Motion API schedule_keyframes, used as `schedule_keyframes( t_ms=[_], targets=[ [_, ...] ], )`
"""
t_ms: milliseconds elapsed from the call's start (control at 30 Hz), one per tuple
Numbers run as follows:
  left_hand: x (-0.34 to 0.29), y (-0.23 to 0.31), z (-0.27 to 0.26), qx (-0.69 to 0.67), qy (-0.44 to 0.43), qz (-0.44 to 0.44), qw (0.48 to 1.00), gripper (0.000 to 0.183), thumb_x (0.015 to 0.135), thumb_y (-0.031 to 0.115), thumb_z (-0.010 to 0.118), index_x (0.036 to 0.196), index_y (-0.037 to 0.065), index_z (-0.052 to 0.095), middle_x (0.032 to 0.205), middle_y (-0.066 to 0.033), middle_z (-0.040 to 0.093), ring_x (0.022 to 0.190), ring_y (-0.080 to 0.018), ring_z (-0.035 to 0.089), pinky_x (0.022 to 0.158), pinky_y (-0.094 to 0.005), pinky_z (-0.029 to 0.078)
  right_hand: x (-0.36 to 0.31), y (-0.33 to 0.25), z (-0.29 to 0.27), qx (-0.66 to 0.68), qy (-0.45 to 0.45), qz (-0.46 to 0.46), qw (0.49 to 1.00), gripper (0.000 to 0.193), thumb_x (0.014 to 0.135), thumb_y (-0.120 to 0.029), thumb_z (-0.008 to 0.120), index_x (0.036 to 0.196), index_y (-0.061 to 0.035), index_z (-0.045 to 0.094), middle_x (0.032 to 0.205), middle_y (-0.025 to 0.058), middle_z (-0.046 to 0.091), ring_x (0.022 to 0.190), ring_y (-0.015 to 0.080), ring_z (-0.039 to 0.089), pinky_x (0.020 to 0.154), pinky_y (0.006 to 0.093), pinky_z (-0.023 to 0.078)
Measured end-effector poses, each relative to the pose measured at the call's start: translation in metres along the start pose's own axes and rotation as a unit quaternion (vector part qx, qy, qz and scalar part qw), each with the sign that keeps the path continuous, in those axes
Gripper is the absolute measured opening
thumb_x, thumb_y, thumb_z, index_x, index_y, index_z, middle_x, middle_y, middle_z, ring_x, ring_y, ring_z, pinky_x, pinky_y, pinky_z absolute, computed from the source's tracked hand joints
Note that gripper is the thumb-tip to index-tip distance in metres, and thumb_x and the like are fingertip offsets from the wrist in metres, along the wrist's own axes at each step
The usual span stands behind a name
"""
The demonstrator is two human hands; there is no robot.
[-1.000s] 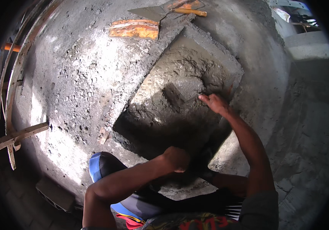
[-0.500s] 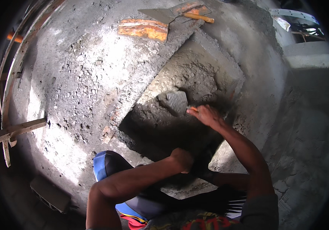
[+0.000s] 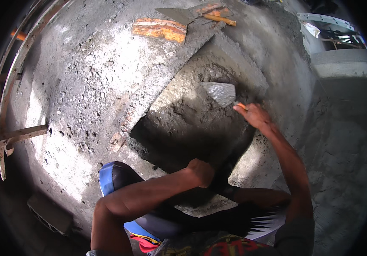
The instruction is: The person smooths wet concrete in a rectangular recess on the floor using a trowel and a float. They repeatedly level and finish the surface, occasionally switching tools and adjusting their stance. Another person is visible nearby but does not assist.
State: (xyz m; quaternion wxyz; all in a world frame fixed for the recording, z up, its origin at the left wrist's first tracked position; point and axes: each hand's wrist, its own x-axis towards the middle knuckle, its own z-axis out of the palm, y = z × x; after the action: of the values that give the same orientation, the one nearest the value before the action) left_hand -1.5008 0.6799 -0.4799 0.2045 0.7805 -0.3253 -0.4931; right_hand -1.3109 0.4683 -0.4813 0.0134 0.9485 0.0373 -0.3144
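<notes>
My right hand [image 3: 258,116] grips the orange handle of a pointing trowel [image 3: 221,92]. Its mortar-smeared blade lies over wet grey mortar [image 3: 187,87] inside a square, sunken box with concrete edges [image 3: 241,55]. The blade is slightly blurred, and its point faces left. Closed into a fist, my left hand [image 3: 201,172] rests by my bent leg at the near side of the box; nothing sticks out of it. Deep shadow covers the mortar nearest me.
A second trowel [image 3: 177,16] with a wooden handle lies beyond the box, near a worn orange board [image 3: 160,30]. Rough, pebbly concrete [image 3: 85,85] spreads to the left. Timber strips [image 3: 19,137] stand at the far left, above a dark block [image 3: 51,213].
My right hand and the trowel have moved right and farther away across the mortar. The blade has turned so its point faces left. My left fist stays almost in place.
</notes>
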Motion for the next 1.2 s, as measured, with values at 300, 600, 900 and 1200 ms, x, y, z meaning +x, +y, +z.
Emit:
schedule_keyframes(
  t_ms=[300, 600, 900, 1200],
  targets=[
    [0.005, -0.01, -0.009, -0.043, 0.084, 0.009, 0.995, 0.018, 0.076, 0.014, 0.063, 0.084, 0.007, 0.077, 0.088, -0.0166, 0.075, 0.088, -0.0329, 0.074, 0.076, -0.0422, 0.058, 0.066, -0.052, 0.077, -0.06, 0.02, -0.092, 0.994, 0.078, 0.087, -0.077, 0.051, 0.091, -0.0029, 0.076, 0.093, 0.0258, 0.072, 0.095, 0.043, 0.07, 0.084, 0.0506, 0.055],
    [-0.016, -0.013, -0.013, -0.052, 0.115, -0.009, 0.992, 0.018, 0.079, 0.011, 0.06, 0.084, 0.008, 0.077, 0.087, -0.0157, 0.075, 0.087, -0.0324, 0.074, 0.074, -0.0422, 0.058, 0.057, 0.03, -0.007, -0.075, 0.084, 0.043, 0.993, 0.085, 0.089, -0.079, 0.044, 0.093, 0.0011, 0.073, 0.086, 0.0221, 0.072, 0.088, 0.0381, 0.07, 0.08, 0.0494, 0.053],
    [-0.017, 0.003, -0.01, -0.063, 0.122, 0.004, 0.991, 0.016, 0.08, 0.012, 0.061, 0.084, 0.007, 0.077, 0.086, -0.0152, 0.075, 0.087, -0.0308, 0.074, 0.075, -0.0405, 0.058, 0.071, -0.004, 0.077, 0.078, 0.015, 0.029, 0.996, 0.084, 0.089, -0.079, 0.043, 0.102, -0.0012, 0.073, 0.099, 0.028, 0.07, 0.098, 0.049, 0.066, 0.083, 0.0527, 0.053],
    [-0.03, 0.006, -0.022, -0.028, 0.091, 0.039, 0.995, 0.019, 0.08, 0.014, 0.061, 0.088, 0.006, 0.077, 0.091, -0.0152, 0.075, 0.092, -0.0298, 0.074, 0.079, -0.0408, 0.057, 0.005, -0.092, 0.137, 0.093, -0.005, -0.044, 0.995, 0.073, 0.096, -0.068, 0.046, 0.094, 0.0002, 0.073, 0.089, 0.027, 0.071, 0.087, 0.0479, 0.069, 0.081, 0.0513, 0.055]
  ],
)
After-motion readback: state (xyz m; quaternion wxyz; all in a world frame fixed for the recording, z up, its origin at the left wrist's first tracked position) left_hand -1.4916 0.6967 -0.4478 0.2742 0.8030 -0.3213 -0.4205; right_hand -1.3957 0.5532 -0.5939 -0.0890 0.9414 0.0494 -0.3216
